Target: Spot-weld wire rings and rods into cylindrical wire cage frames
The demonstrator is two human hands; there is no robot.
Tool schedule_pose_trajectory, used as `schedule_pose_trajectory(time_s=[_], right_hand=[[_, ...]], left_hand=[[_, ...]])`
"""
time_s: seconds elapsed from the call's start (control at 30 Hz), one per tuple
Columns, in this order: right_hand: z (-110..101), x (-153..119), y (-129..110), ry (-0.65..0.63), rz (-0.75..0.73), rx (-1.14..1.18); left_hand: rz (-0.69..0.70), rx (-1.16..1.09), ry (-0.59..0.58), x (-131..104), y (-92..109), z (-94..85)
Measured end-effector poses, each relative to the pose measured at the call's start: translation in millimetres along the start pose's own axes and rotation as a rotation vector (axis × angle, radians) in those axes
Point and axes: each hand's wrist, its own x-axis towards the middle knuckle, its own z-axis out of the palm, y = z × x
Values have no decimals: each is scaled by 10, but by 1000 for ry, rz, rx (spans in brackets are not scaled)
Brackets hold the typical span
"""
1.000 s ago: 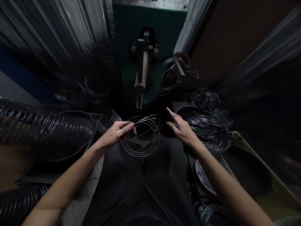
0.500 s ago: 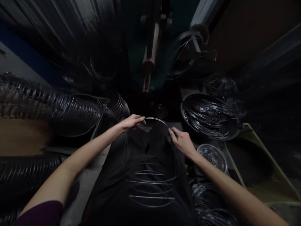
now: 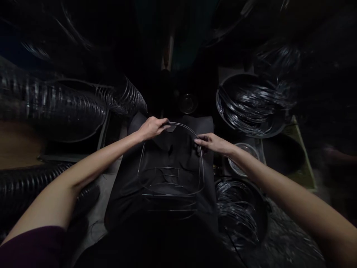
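Observation:
My left hand [image 3: 153,127] is closed on the top bend of a thin metal wire frame [image 3: 184,125]. Two wires run close together along this curve. My right hand [image 3: 210,143] pinches the frame at its upper right, thumb and fingers together around the wire. From there the wire goes down both sides to rounded loops and straight cross wires, low in front of my body. Dark cloth [image 3: 181,149] lies behind and under the frame over my lap. A small pale piece shows just below the wire beside my left fingers; I cannot make out what it is.
Right of me stand a large basin [image 3: 219,106] of bent wires, a small round bowl [image 3: 237,169] partly behind my forearm, and a lower tub [image 3: 263,219] of wire pieces. Long stacks of wire rings [image 3: 69,113] lie left. A dark machine [image 3: 167,56] rises ahead.
The view has tilted down, so the surroundings sit higher in the picture. Both hands still grip the frame; the right hand has turned flatter and more of the frame's right side shows.

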Motion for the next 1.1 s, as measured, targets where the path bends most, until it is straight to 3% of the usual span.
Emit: schedule_pose_trajectory(time_s=[0.13, 0.33, 0.47, 0.57, 0.7, 0.77, 0.9, 1.1], right_hand=[[33, -39, 85, 139, -1, -135], [91, -54, -110, 372, -239, -895], [222, 56, -82, 463, -250, -1114], [270, 114, 24, 507, -282, -1133], [318, 32, 117, 558, -409, -1058], [363, -62, 133, 597, -468, -1022], [429, -188, 124, 624, -502, -1012], [348, -31, -70, 484, -441, -1087]], left_hand=[[-84, -203, -33, 82, 35, 60], [-273, -664, -157, 142, 63, 55], [-342, -879, -200, 113, 31, 108], [-281, -694, -200, 83, 61, 81], [-71, -104, -102, -34, 198, -20], [19, 84, -38, -122, 265, -55], [130, 186, 50, -227, 302, -48], [53, 278, -2, -146, 223, 28]])
